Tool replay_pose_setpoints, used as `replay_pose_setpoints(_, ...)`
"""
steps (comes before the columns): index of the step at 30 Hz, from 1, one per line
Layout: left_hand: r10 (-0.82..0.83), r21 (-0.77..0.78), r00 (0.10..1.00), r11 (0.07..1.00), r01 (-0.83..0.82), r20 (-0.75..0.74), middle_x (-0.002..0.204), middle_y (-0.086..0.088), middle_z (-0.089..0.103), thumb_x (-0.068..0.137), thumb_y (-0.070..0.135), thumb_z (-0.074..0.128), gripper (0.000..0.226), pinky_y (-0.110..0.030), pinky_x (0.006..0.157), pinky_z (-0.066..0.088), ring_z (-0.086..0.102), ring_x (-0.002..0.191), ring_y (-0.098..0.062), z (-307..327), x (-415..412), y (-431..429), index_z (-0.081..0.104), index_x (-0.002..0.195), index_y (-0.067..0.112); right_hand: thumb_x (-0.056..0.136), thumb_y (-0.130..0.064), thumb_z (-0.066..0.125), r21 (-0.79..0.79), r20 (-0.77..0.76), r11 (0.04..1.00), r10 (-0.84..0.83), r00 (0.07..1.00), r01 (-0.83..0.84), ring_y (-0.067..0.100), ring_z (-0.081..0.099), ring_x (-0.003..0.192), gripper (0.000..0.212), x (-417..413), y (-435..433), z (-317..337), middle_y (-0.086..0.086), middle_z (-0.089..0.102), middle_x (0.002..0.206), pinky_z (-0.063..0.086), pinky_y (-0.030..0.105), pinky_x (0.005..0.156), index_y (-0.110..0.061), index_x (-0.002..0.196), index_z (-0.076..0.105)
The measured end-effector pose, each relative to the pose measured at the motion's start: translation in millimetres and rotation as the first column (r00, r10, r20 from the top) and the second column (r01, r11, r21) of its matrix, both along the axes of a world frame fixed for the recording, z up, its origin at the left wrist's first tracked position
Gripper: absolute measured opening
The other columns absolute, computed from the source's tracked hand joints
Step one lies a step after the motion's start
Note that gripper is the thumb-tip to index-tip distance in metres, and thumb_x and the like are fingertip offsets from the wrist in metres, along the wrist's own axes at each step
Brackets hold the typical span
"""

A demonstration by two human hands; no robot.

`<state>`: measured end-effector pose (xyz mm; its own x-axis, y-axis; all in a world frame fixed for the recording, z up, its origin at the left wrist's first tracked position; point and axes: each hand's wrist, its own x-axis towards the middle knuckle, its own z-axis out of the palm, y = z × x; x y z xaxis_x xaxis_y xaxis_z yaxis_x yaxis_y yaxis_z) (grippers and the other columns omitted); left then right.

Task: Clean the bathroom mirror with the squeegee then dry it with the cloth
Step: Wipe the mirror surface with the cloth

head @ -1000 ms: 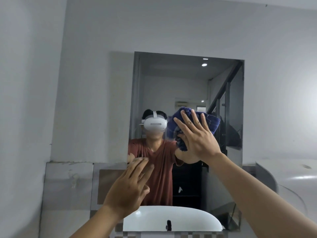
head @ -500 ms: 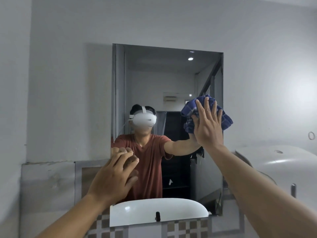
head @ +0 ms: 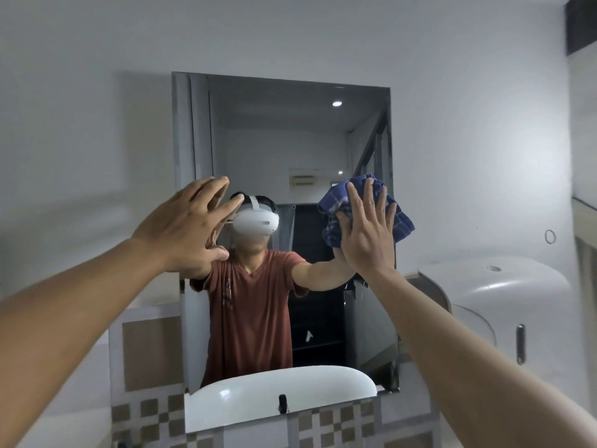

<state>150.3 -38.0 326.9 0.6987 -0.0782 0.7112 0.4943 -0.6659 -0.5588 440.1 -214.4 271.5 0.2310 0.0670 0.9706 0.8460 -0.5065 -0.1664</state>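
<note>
Right grip (head: 368, 234) flat, pressing cloth (head: 336, 202) at mirror (head: 290, 140) 3 o'clock edge; left grip (head: 184, 227) splayed, empty, 9 o'clock edge.

Dim, soft light; ceiling spot (head: 337, 103) glints in mirror (head: 284, 147); edges bend.

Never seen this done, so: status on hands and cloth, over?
Right hand flat, pressing cloth on mirror near its right edge. Left hand open, empty, raised at mirror's left side. Nothing blocking.

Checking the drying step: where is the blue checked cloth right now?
Head view: the blue checked cloth is pressed by the right hand against the rectangular wall mirror's right edge.
</note>
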Motion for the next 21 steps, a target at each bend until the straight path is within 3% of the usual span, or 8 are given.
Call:
replay_pose_setpoints(10,-0.046,-0.027,0.999,0.999,0.046,0.001,0.159,-0.017,0.031,0.065,0.065,0.080,0.111,-0.053,0.114,0.040,0.029,0.145,-0.035,-2.5,-1.5,-5.8,0.035,0.156,0.020,0.105,-0.046,0.018,0.140,-0.182,0.990,0.039,0.983,-0.014,0.029,0.000,0.156,0.059,-8.7,2.3,-57.7,0.007,0.011,0.169,0.004,0.054,0.125,-0.024,0.160,0.022)
replay_pose_setpoints(16,-0.116,0.046,0.992,0.992,0.114,0.053,0.137,-0.019,0.047,0.079,0.048,0.079,0.079,-0.057,0.101,0.049,0.044,0.126,-0.040,16.6,0.9,-7.1,0.053,0.143,0.012,0.105,-0.049,0.015,0.124,-0.212,0.991,0.069,0.975,-0.044,0.030,-0.002,0.156,0.060,-14.1,5.8,-94.5,0.007,0.007,0.169,0.004,0.057,0.124,-0.025,0.160,0.020)
replay_pose_setpoints(21,-0.095,0.070,0.993,0.993,0.091,0.063,0.147,-0.024,0.041,0.078,0.043,0.080,0.084,-0.063,0.102,0.047,0.038,0.134,-0.044,40.0,7.1,-8.5,0.048,0.148,0.009,0.105,-0.052,0.009,0.136,-0.249,0.990,0.078,0.965,-0.045,0.027,-0.007,0.156,0.063,-18.5,9.0,-134.8,0.004,0.003,0.169,0.002,0.055,0.125,-0.024,0.160,0.021)
